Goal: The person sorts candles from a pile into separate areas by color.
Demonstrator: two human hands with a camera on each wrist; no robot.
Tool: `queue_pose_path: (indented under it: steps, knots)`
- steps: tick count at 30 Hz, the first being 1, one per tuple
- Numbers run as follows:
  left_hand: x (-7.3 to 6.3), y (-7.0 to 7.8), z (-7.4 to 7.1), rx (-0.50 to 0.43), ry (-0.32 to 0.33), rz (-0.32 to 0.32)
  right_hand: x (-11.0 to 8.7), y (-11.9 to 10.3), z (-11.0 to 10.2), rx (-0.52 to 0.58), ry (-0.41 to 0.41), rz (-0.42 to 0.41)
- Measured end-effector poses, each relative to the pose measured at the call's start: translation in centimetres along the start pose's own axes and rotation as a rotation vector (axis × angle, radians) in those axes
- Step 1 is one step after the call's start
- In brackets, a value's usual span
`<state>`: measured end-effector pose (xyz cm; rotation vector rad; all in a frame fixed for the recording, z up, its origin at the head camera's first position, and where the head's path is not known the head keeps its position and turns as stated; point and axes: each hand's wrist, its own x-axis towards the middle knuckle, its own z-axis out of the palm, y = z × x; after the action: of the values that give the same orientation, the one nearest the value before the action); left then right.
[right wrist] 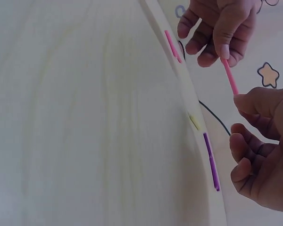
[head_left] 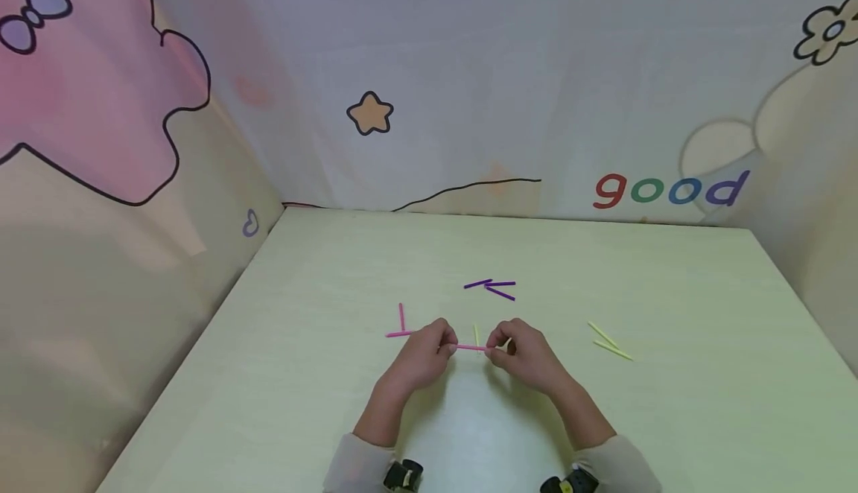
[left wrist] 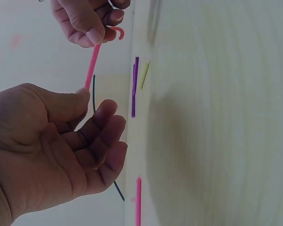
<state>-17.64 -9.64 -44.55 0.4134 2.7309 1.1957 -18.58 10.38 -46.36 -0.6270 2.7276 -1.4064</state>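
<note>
Between both hands a pink stick [head_left: 471,348] is held level above the table. My left hand [head_left: 422,355] pinches its left end with thumb and fingertip, and my right hand [head_left: 526,354] pinches the right end the same way. In the left wrist view the pink stick [left wrist: 92,67] spans the gap between the two thumbs, and the other fingers are loosely bent. Just beyond it in the head view lies a yellow-green stick [head_left: 477,334], partly hidden. Left of my left hand, two more pink sticks [head_left: 402,318] lie on the table in a T-like arrangement.
Purple sticks [head_left: 499,284] lie farther back on the pale table [head_left: 322,269]. To the right rest two yellow-green sticks [head_left: 611,344], close together at an angle. A printed cloth wall [head_left: 456,128] stands along the table's back edge.
</note>
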Motion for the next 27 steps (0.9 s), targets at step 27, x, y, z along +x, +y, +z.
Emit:
queue_pose_path:
  steps: [27]
  knots:
    - [-1.0,-4.3,-2.5,-0.102,0.102,-0.026,1.8,-2.0,3.6,0.009,0.022,-0.094]
